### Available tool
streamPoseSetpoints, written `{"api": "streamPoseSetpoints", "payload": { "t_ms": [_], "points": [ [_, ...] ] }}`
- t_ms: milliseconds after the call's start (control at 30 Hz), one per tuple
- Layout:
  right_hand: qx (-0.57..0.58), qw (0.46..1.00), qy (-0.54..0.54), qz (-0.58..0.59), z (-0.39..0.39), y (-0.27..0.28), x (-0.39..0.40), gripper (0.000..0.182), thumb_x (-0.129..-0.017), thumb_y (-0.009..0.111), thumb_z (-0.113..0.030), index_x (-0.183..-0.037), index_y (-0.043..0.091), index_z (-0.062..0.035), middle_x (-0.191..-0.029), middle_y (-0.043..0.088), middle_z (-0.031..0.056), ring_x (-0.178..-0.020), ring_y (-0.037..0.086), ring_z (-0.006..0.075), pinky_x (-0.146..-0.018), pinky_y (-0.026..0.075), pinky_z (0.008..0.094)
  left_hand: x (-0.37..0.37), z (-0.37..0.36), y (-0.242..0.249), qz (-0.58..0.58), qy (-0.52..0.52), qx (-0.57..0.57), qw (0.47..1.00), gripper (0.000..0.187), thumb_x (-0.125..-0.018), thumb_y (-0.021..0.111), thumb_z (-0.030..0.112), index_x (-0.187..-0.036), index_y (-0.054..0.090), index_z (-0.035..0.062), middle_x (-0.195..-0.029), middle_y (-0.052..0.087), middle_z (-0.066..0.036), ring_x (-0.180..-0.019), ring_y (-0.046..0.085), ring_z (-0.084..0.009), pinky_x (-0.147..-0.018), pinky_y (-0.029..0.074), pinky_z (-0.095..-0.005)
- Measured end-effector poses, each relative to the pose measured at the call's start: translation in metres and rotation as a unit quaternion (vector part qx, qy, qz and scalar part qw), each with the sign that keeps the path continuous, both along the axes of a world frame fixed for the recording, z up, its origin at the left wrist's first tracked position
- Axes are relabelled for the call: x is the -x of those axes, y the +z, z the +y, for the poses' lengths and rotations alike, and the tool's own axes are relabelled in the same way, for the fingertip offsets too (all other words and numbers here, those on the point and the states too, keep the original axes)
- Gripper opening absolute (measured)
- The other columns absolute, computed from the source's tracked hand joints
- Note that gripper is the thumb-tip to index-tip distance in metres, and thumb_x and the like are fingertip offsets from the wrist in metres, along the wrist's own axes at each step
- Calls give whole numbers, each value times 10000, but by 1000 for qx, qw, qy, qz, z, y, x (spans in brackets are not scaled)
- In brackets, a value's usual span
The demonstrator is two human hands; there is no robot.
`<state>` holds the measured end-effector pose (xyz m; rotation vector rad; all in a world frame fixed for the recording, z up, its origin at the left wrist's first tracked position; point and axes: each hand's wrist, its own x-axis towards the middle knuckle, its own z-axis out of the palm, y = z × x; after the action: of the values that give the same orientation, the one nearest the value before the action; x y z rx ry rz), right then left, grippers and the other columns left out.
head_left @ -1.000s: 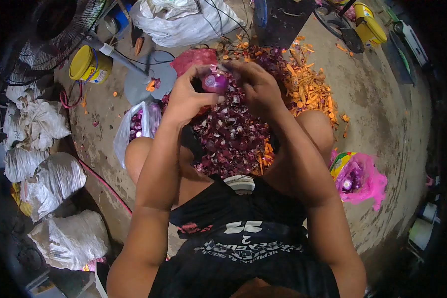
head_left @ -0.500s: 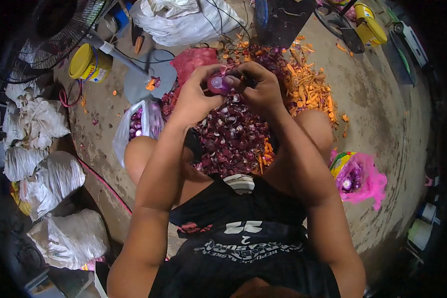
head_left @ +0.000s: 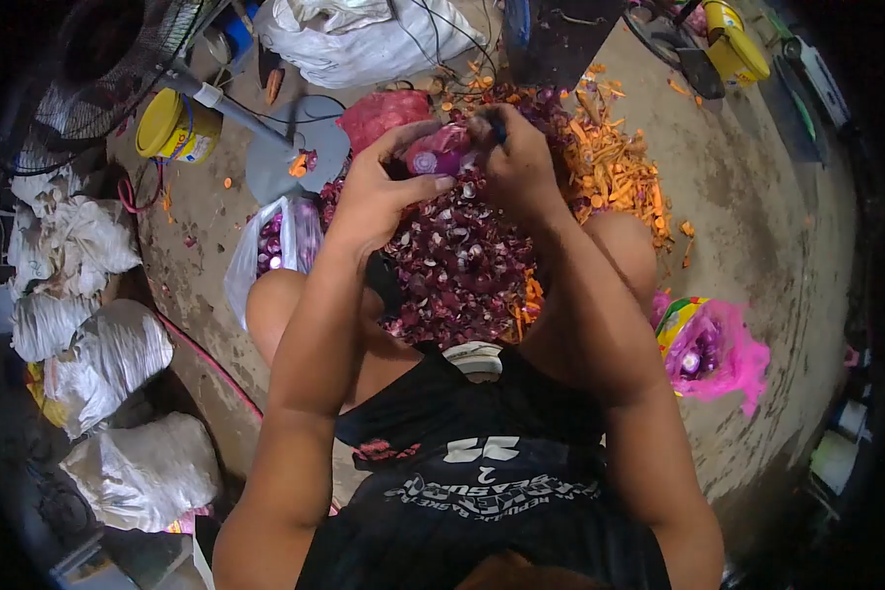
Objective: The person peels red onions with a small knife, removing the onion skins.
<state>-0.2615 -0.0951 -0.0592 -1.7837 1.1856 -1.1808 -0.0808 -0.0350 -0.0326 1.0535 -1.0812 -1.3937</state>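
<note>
A red onion (head_left: 441, 161) with a pale ringed cut end sits in my left hand (head_left: 383, 184), the thumb and fingers wrapped round it. Loose reddish skin shows on the onion's upper side. Just to its right, my right hand (head_left: 521, 162) is closed with curled fingers. Something dark bluish shows among those fingers, but I cannot make out what it is. Below both hands spreads a heap of purple onion skins (head_left: 452, 261) between my knees. A red mesh sack (head_left: 379, 116) lies behind my left hand.
Orange carrot peelings (head_left: 615, 167) lie to the right. Onions fill a white plastic bag (head_left: 241, 261) at left and a pink bag (head_left: 737, 359) at right. A standing fan (head_left: 118, 44), yellow bucket (head_left: 177, 128) and several white sacks (head_left: 147, 472) line the left side.
My right hand has moved slightly up and right, away from the onion. The onion has turned in my left hand, its ringed end now further left, with loose skin showing above.
</note>
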Motion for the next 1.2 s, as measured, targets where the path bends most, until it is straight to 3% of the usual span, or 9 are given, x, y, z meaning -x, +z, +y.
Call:
{"api": "streamPoseSetpoints", "payload": {
  "t_ms": [100, 200, 300, 400, 600, 800, 900, 1100, 1200],
  "points": [
    [-80, 997, 5, 11, -9, -1, 6, 202, -971, 612, -172, -1044, 632, 15, -860, 704, 162, -789, 681, 257, -737, 513, 382, -5, 5, 7, 93, -40, 13, 995, 631, -782, 761, -12, -1364, 517, -38, -1261, 618, -137, -1128, 608, -203, -954, 511, -342],
    [-59, 995, -8, 83, -4, -1, 6, 257, -969, 625, -214, -1090, 639, 13, -878, 712, 140, -817, 684, 236, -773, 522, 368, -12, 3, 1, 155, -34, -33, 987, 632, -821, 729, -22, -1398, 471, -37, -1323, 571, -149, -1155, 592, -214, -954, 521, -366],
    [-60, 995, 29, 70, -3, -3, 8, 333, -970, 627, -251, -1184, 633, 3, -975, 713, 143, -905, 678, 213, -831, 515, 352, -13, 1, 4, 170, -15, -23, 985, 614, -853, 711, -9, -1405, 446, -36, -1286, 578, -146, -1138, 597, -217, -942, 530, -369],
    [-49, 994, 101, 5, 5, 7, 9, 377, -962, 599, -251, -1245, 599, -2, -1105, 677, 230, -1038, 660, 361, -921, 494, 402, -15, -4, -3, 140, 23, -17, 990, 584, -854, 714, -20, -1380, 460, -27, -1239, 590, -135, -1123, 600, -213, -929, 535, -359],
    [-16, 980, 197, -31, 14, 12, 10, 408, -1009, 534, -244, -1348, 574, -22, -1301, 600, 198, -1207, 580, 308, -1041, 427, 381, -11, -8, -8, 86, 94, -7, 992, 498, -834, 736, -47, -1273, 504, -2, -1145, 624, -101, -996, 648, -192, -846, 563, -329],
    [6, 981, 182, -67, 21, 16, 3, 367, -999, 553, -171, -1333, 591, -25, -1282, 614, 181, -1214, 585, 289, -1042, 435, 365, -14, -7, -8, 196, 56, -27, 979, 418, -902, 699, 20, -1271, 503, 24, -1110, 648, -87, -946, 670, -189, -767, 575, -321],
    [11, 970, 208, -124, 19, 7, 0, 357, -984, 566, -97, -1333, 597, -30, -1264, 636, 157, -1193, 600, 238, -1027, 448, 338, -17, -5, -9, 230, 9, -44, 972, 365, -941, 658, 55, -1272, 509, 25, -1125, 649, -93, -933, 678, -205, -759, 581, -329],
    [-57, 974, 164, -148, 14, 8, 2, 346, -985, 566, -67, -1325, 609, -25, -1244, 660, 127, -1159, 607, 177, -1008, 456, 311, -22, -1, -12, 224, -56, -22, 973, 451, -994, 591, 139, -1397, 444, -2, -1217, 632, -141, -943, 689, -232, -732, 585, -340],
    [-64, 976, 149, -142, 12, 12, 2, 355, -981, 596, -125, -1319, 609, -15, -1206, 675, 139, -1136, 622, 195, -1002, 455, 306, -26, 1, -6, 249, -78, -35, 965, 533, -928, 648, 32, -1414, 430, 8, -1233, 603, -119, -1007, 667, -233, -808, 583, -373]
  ]
}}
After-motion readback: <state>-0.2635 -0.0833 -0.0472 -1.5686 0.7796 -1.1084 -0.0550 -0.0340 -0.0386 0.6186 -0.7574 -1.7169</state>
